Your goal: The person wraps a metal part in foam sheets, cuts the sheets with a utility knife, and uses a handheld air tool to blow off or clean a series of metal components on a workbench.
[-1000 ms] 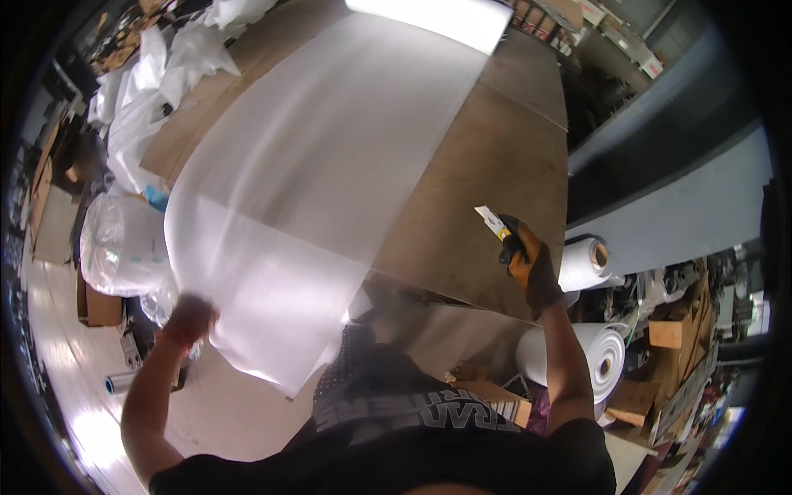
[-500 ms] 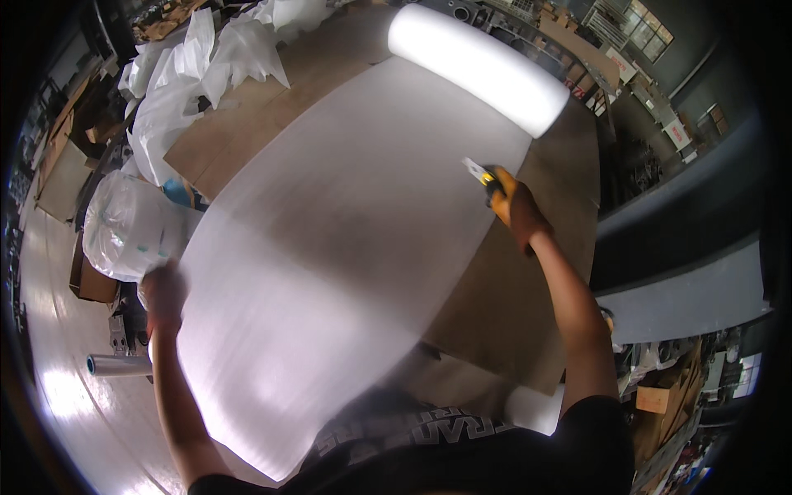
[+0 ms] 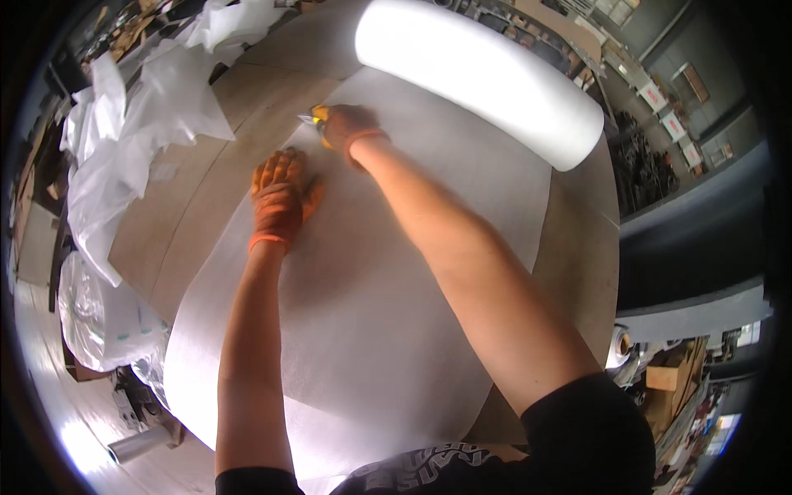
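Note:
A wide white sheet of packing foam (image 3: 388, 272) lies across the table, running out from a thick white roll (image 3: 478, 78) at the far side. My right hand (image 3: 351, 129), in an orange glove, grips a yellow and black utility knife (image 3: 318, 118). Its blade points left, at the sheet's far left edge near the roll. Just nearer to me, my left hand (image 3: 282, 191), also gloved in orange, lies flat on the sheet by its left edge with the fingers stretched out.
Brown board (image 3: 190, 177) covers the table. Crumpled white foam sheets (image 3: 124, 136) are heaped along the left, above a bundle in clear plastic (image 3: 103, 318). A small roll (image 3: 139, 444) sticks out low at the left. Cardboard boxes (image 3: 664, 377) stand at the lower right.
My left hand has come from the sheet's near left edge up onto the sheet. My right hand has carried the knife from the right edge across to the far left edge. The view has shifted.

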The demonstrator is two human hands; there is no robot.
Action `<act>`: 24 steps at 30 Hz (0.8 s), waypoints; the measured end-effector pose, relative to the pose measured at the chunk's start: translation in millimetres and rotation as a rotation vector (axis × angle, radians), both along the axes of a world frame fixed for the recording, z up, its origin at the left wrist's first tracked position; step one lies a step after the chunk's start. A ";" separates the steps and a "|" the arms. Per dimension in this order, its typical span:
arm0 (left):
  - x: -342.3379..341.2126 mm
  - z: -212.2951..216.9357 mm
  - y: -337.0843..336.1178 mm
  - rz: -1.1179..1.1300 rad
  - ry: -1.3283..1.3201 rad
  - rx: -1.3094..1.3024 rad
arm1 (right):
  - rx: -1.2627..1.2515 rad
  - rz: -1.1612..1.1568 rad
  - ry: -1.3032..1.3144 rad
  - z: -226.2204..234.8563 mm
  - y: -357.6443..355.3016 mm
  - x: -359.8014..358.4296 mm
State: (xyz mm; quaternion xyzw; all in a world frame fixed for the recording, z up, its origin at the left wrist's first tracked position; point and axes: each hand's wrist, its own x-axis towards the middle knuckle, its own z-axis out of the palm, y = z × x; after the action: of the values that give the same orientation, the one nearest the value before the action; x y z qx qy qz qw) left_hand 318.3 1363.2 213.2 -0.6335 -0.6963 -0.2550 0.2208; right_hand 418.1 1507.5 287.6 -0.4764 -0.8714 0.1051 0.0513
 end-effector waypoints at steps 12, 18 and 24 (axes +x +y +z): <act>4.1 52.9 37.9 -0.027 0.071 -0.535 | 0.128 -0.017 -0.710 61.6 -108.6 475.8; 109.0 56.4 123.2 -0.570 0.182 -0.710 | 0.041 -0.688 -0.772 69.9 -286.6 641.0; 101.1 13.3 134.8 -0.592 0.055 -0.423 | 0.050 -0.784 -0.470 60.7 -387.3 576.8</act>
State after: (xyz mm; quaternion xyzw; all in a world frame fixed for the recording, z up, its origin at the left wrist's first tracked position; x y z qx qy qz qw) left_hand 419.4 1498.0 226.5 -0.8459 -0.5139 -0.1410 0.0203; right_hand 994.9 1120.2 348.3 -0.7799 -0.6154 -0.0541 -0.1004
